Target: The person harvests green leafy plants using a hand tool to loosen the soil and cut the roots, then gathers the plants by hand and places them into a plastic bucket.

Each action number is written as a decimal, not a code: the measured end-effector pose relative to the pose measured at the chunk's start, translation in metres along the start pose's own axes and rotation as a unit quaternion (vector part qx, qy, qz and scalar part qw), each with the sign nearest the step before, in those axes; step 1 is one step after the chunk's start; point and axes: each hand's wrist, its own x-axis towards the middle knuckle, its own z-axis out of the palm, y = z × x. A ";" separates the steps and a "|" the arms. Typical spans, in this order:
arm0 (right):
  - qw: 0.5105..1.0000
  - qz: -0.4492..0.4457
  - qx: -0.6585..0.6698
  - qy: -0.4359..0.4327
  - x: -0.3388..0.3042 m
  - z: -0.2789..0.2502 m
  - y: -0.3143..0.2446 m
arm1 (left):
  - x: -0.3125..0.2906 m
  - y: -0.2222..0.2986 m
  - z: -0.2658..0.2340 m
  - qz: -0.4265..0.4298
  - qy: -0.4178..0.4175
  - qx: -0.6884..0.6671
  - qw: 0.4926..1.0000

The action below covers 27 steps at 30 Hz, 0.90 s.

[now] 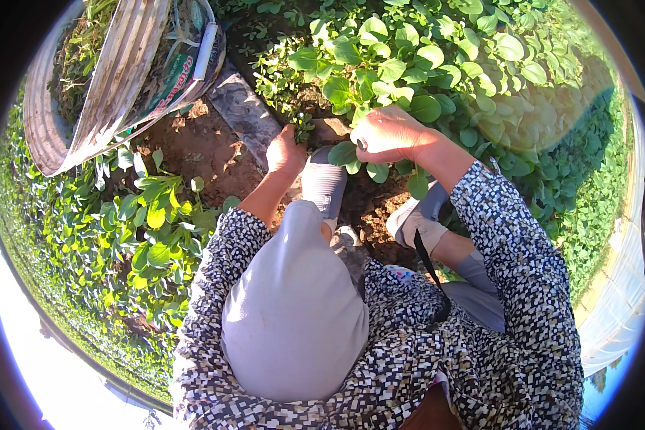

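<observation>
My left hand (287, 152) is closed low over the soil, just beyond my left shoe. From between its thumb and fingers pokes a sprig of small-leaved weed (303, 127). To the right, my right hand (388, 135) is curled into a fist, back of the hand up, among broad-leaved green seedlings (365, 79). Round leaves show under and beside that fist; whatever its fingers hold is hidden. More low, small-leaved weeds (276, 75) grow just ahead of my left hand.
At the upper left stands a container with a pale ribbed band (115, 79), with pulled greenery inside and a white tube (206, 51) on its side. A grey slab (244, 107) lies beside it. My shoes (325, 179) are on bare soil; leafy plants (158, 215) grow at left.
</observation>
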 end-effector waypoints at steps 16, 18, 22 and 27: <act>0.982 0.130 0.137 0.007 -0.001 0.031 -0.007 | -0.007 -0.007 -0.026 -0.165 -0.102 -0.518 0.833; 0.994 0.091 0.055 0.016 -0.012 0.023 -0.014 | -0.010 -0.024 -0.038 -0.114 -0.204 -0.567 0.790; 0.993 0.064 -0.004 0.101 -0.041 0.020 -0.013 | 0.005 -0.035 -0.039 -0.131 -0.142 -0.395 0.898; 0.987 0.093 -0.003 0.133 -0.043 0.023 -0.012 | 0.031 -0.004 -0.020 -0.035 -0.034 -0.487 0.872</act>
